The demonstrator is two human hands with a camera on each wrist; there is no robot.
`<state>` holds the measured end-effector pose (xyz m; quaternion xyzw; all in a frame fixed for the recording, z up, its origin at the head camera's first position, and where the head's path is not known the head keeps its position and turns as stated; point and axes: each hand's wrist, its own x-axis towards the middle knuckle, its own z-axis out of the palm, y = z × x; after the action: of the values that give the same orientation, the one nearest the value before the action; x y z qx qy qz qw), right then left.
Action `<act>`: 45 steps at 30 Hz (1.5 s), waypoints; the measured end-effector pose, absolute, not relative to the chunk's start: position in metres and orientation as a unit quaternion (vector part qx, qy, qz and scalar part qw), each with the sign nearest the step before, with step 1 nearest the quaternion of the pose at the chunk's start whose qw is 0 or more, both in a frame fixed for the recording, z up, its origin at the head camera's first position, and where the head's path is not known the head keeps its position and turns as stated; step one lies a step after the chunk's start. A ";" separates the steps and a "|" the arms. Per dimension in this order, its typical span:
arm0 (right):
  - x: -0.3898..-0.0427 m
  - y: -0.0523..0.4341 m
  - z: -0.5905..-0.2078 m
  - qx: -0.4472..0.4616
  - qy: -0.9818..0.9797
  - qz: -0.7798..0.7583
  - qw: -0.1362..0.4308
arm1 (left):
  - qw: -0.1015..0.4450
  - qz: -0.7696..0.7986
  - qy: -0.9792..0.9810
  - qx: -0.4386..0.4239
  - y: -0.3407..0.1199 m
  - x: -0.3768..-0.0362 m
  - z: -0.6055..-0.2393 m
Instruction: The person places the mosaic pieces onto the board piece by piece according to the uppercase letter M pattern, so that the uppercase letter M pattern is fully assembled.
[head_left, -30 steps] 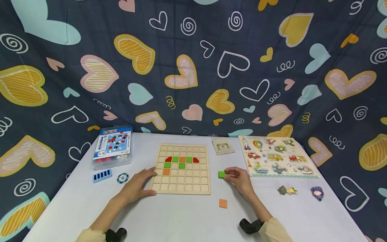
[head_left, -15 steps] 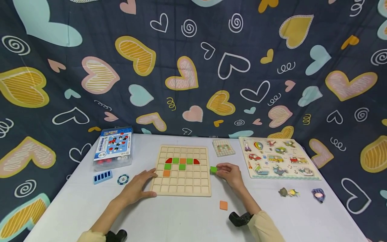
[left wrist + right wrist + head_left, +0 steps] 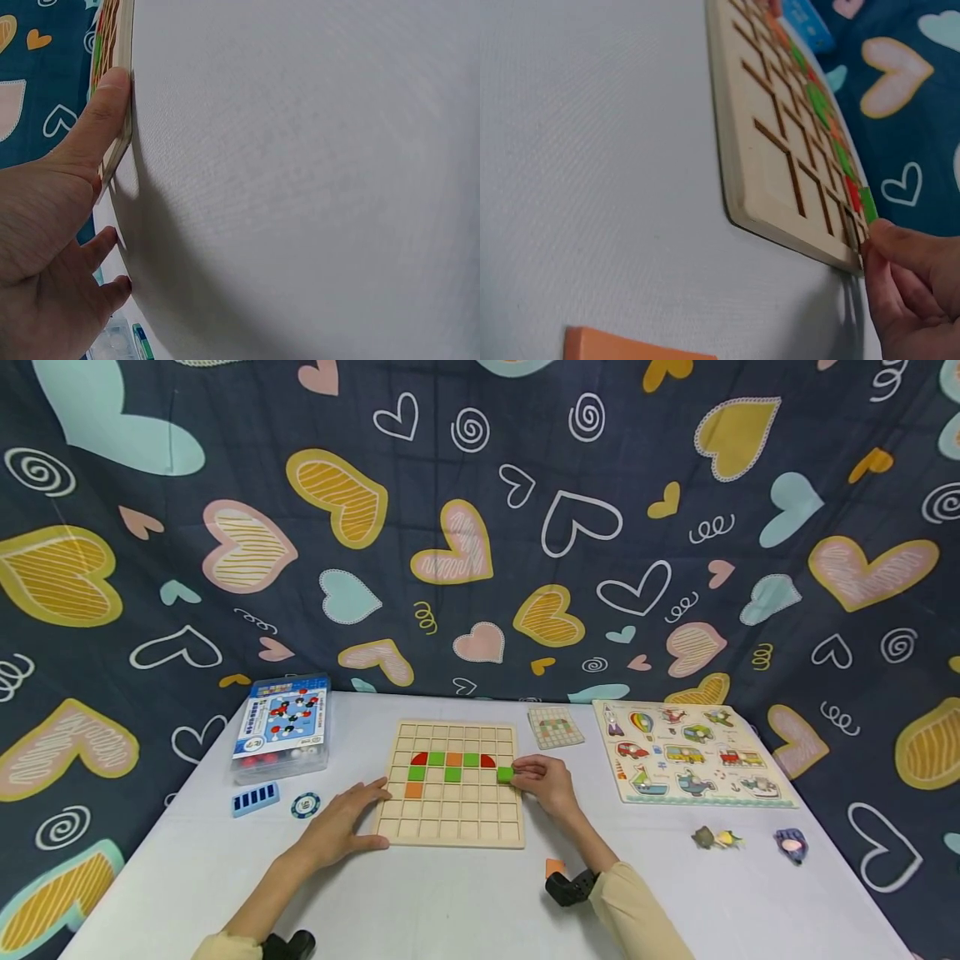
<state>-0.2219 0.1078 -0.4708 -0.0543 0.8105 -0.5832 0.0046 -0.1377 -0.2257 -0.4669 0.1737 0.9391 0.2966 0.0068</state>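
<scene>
In the head view, a wooden grid board lies on the table, with red, green and orange pieces set in several of its cells. My right hand pinches a green square tile above the board's right edge. The right wrist view has this green tile between thumb and fingertips. My left hand rests against the board's left side, its thumb and fingers spread; in the left wrist view the thumb lies along the board's edge. An orange square tile, partly covered by the right wrist's camera, lies near the board.
A small pattern card and a picture puzzle board lie to the right, with small figures and a purple toy in front. At left stand a clear box, a blue slotted piece and a round chip.
My right hand has carried the green square tile leftward from the table to the board's right edge. The right wrist's camera now covers part of the orange tile. The left hand stays put.
</scene>
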 end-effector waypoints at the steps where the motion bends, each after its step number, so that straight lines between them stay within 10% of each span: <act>1: -0.222 0.106 -0.471 -0.057 0.813 -0.580 0.004 | 0.007 0.297 0.939 0.173 -0.226 -0.138 -0.467; 45: -0.228 0.087 -0.470 -0.098 0.844 -0.528 -0.010 | 0.021 0.291 0.943 0.159 -0.226 -0.139 -0.466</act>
<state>-0.2279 0.0875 -0.4696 -0.0978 0.8438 -0.5276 -0.0102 -0.1386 -0.2261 -0.4660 0.1591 0.9433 0.2908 0.0208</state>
